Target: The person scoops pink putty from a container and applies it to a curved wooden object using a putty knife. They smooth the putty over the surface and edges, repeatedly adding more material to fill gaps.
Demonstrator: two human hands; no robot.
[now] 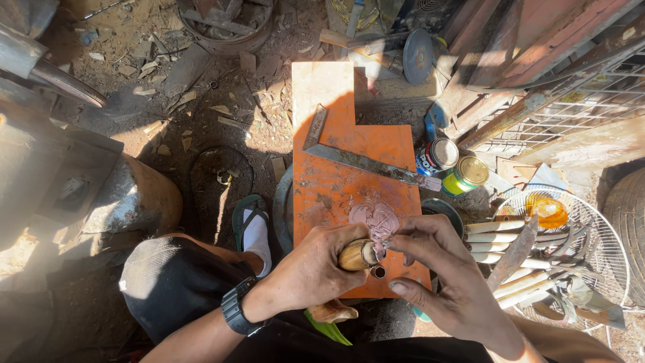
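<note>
One tool, two hands, two cans, perhaps

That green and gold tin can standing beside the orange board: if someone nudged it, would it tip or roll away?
The green and gold can stands upright but leans a little on uneven, littered ground, so a nudge could probably tip it. Being round, it would likely roll once down, though the blue can touching it and the orange board might stop it.
</note>
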